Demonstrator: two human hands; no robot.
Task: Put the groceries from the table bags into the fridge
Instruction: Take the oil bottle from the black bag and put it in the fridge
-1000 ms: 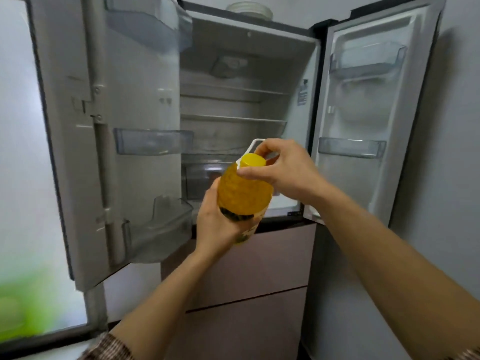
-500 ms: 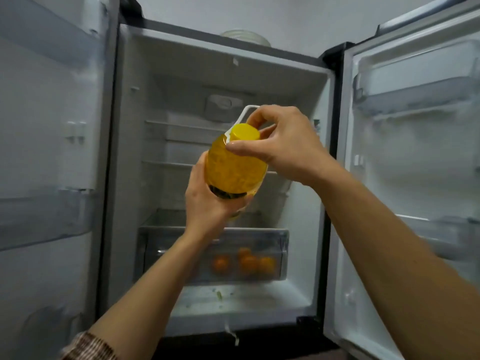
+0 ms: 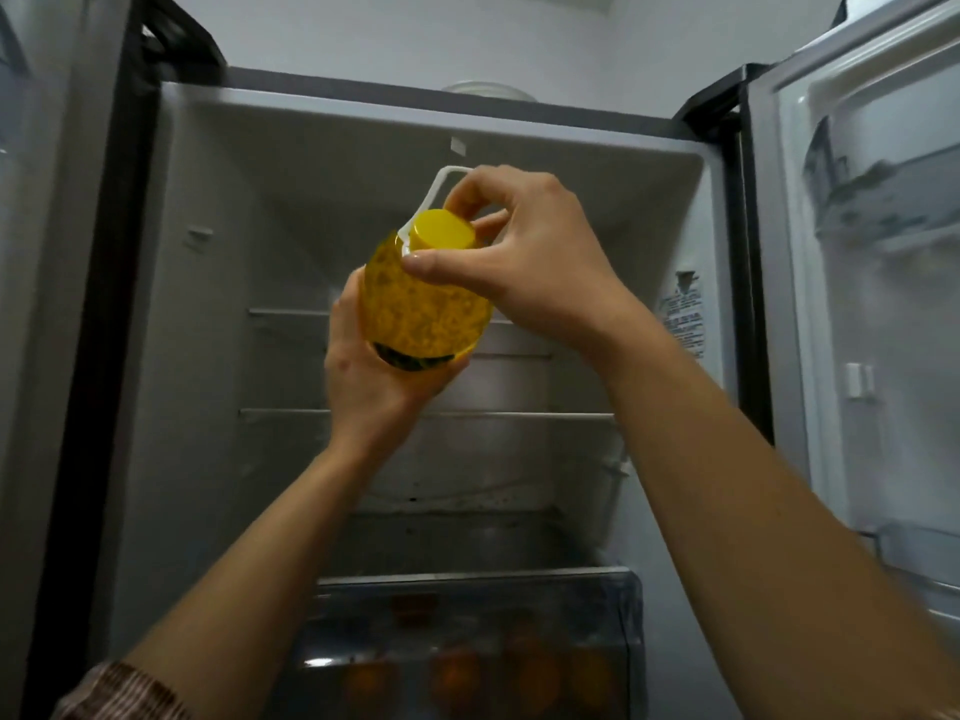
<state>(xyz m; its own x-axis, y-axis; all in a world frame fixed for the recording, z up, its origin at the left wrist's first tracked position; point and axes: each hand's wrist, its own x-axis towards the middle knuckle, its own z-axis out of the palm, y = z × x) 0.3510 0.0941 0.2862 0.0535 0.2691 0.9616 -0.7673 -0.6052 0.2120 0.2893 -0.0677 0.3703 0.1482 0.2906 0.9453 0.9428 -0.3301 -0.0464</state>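
The left hand cupped the yellow bottle from below; the right hand pinched its neck beside the white handle; it hung tilted before the open fridge, on no shelf yet; a loose lower grip might let it slip.

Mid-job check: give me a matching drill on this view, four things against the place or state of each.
Things:
1. left hand
2. right hand
3. orange fruit
4. cap

Places or states:
A. in the drawer at the bottom
B. grips the bottle low down
C. yellow, on top of the bottle
D. fingers curled at the white handle

Pairs: 1-B, 2-D, 3-A, 4-C
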